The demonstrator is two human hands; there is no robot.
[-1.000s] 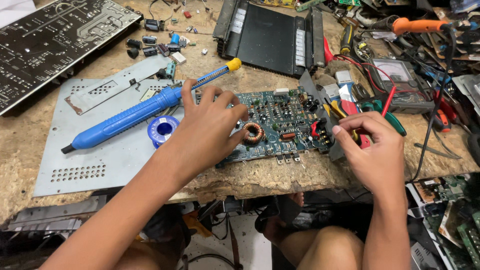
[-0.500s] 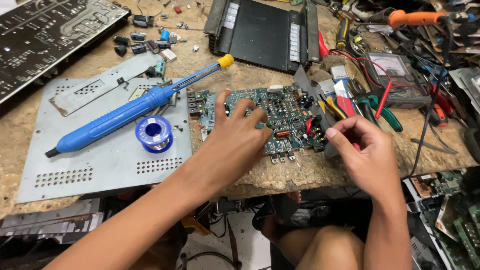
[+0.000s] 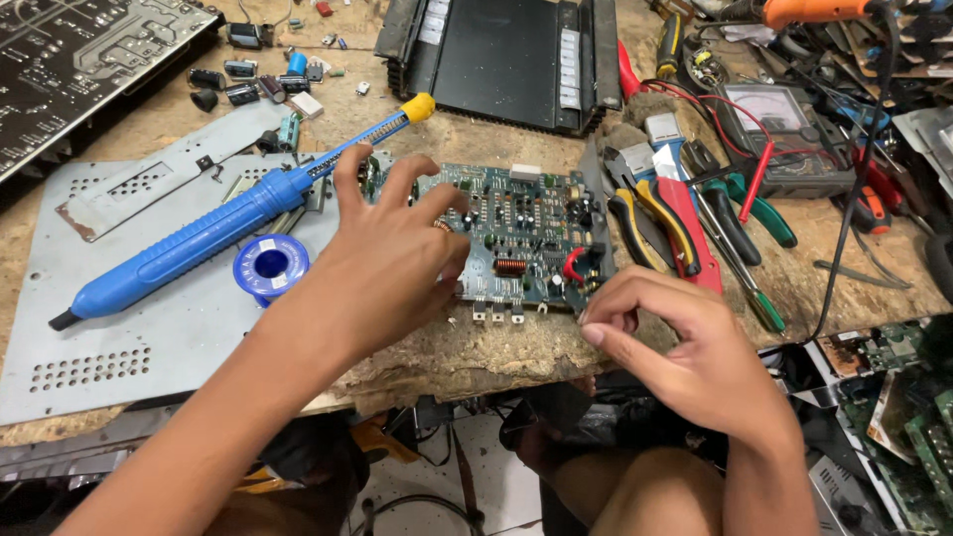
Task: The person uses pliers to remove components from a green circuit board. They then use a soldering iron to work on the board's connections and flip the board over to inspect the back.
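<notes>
Worn chipboard is serving as the workbench [image 3: 476,352], its crumbling front edge running just below the green circuit board [image 3: 526,238], which is lying flat with its long axis left to right. Nearest the viewer, the right hand [image 3: 685,352] is curling its fingers loosely at the board's near right corner, fingertips pinching close together; whether they are gripping anything cannot be told. The left hand [image 3: 387,263] is spreading open over the board's left end, fingers fanned and resting on the parts, holding nothing. Both hands are lying about equally near the board, one at each end. Left of the board a blue solder reel [image 3: 270,266] is sitting on a grey metal plate [image 3: 149,337], with a long blue suction pump [image 3: 208,238] slanting toward the board's far left corner. Right of the board, pliers [image 3: 655,213] with yellow and red handles are lying. Behind the board a black ribbed metal case [image 3: 506,60] is resting, and a meter [image 3: 784,129] with red leads further right
</notes>
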